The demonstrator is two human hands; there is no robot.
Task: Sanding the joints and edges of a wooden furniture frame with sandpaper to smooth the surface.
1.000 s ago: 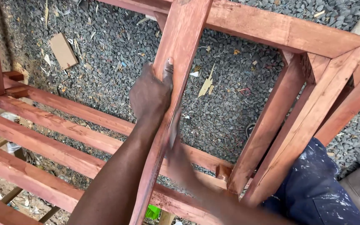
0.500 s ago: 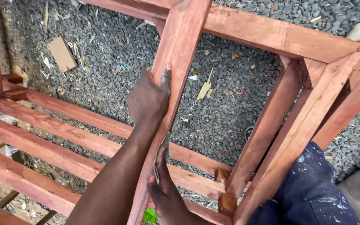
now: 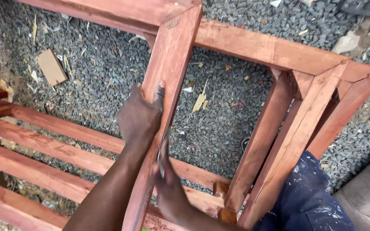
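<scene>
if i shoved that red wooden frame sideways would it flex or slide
The red wooden frame looks stiff: thick beams, joined corners. Probably heavy, so it would resist a shove. On loose gravel it may scrape rather than glide. The left hand grips one beam.

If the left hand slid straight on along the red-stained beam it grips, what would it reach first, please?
Probably the mitred corner joint, where the red-stained wooden beam meets the frame's top rail. The left hand points up it, and the beam face between looks bare.

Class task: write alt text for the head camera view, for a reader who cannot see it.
A left hand grips a red-stained wooden rail of a frame; the right hand presses its side. Grey gravel with wood scraps lies below.
</scene>
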